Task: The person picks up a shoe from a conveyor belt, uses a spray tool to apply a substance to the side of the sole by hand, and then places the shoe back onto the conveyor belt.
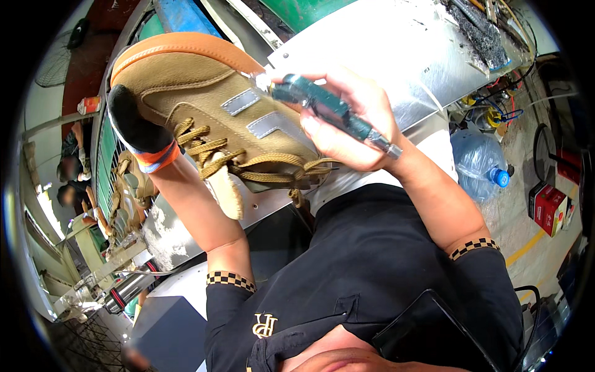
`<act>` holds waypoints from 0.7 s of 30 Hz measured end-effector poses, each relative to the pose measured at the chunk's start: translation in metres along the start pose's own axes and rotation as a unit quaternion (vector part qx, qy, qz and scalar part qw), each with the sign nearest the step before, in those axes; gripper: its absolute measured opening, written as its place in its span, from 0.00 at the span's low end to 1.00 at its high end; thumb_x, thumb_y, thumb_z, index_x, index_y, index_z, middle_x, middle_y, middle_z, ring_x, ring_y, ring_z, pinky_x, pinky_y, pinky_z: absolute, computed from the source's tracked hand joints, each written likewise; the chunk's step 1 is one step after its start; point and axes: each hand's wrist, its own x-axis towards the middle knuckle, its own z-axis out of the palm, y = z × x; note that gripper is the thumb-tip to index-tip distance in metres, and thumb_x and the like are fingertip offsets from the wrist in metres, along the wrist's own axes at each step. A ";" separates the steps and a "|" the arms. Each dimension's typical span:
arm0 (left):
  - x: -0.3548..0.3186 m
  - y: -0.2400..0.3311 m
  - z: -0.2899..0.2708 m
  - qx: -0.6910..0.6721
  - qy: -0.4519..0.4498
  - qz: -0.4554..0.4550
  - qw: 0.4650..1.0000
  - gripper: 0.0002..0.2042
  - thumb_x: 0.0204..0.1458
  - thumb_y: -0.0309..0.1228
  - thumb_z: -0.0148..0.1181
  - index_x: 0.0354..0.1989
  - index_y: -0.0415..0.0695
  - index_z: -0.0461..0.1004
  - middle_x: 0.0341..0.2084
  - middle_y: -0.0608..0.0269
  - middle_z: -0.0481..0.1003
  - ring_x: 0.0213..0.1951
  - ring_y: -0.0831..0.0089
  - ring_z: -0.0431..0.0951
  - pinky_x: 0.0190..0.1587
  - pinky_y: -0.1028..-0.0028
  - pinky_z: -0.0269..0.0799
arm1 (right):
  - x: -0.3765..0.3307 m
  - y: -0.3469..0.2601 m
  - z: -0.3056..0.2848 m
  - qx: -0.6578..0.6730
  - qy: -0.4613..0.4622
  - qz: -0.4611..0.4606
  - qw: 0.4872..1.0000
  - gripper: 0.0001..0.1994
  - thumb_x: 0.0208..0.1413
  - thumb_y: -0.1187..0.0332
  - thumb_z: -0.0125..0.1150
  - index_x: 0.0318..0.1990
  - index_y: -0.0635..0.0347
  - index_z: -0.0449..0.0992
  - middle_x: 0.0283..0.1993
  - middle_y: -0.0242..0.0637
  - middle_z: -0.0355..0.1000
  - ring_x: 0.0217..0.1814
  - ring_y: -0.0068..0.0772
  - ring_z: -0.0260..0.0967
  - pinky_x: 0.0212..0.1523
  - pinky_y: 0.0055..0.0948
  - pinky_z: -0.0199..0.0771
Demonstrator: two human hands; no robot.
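My left hand (139, 130), in a black glove with an orange and blue cuff, grips a tan canvas shoe (211, 99) by its heel end and holds it up in front of me. The shoe has an orange-brown sole, two grey side stripes and tan laces hanging loose. My right hand (353, 124) is bare and closed around a dark green pen-shaped tool (328, 111) with a metal end. The tool's tip touches the shoe's side close to the sole edge.
A shiny metal work surface (396, 56) lies behind the shoe. More shoes (124, 186) sit on a green rack at left, with other people (71, 173) beyond. A large blue water bottle (477, 164) and a red box (548, 208) stand on the floor at right.
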 end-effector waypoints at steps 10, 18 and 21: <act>-0.006 -0.035 -0.060 -0.068 0.043 -0.098 0.992 0.26 0.58 0.41 0.53 0.60 0.36 0.65 0.53 0.50 0.72 0.53 0.60 0.75 0.57 0.63 0.70 | -0.048 0.042 0.004 0.018 0.022 -0.005 1.000 0.23 0.51 0.76 0.52 0.58 0.65 0.70 0.42 0.38 0.75 0.33 0.17 0.67 0.39 0.21 0.70; -0.086 -0.041 -0.073 -0.110 0.140 -0.204 0.963 0.27 0.57 0.39 0.55 0.62 0.37 0.61 0.56 0.51 0.70 0.55 0.60 0.73 0.58 0.63 0.68 | -0.063 0.044 0.005 0.197 0.071 0.187 0.960 0.22 0.56 0.73 0.53 0.59 0.68 0.66 0.26 0.29 0.64 0.23 0.17 0.61 0.25 0.20 0.63; -0.121 -0.041 -0.081 -0.063 0.175 -0.227 0.956 0.28 0.57 0.39 0.56 0.63 0.38 0.60 0.57 0.51 0.69 0.56 0.60 0.72 0.59 0.63 0.68 | -0.059 0.047 0.009 0.204 0.087 0.209 0.953 0.21 0.57 0.73 0.52 0.59 0.68 0.66 0.26 0.29 0.65 0.22 0.17 0.61 0.25 0.20 0.63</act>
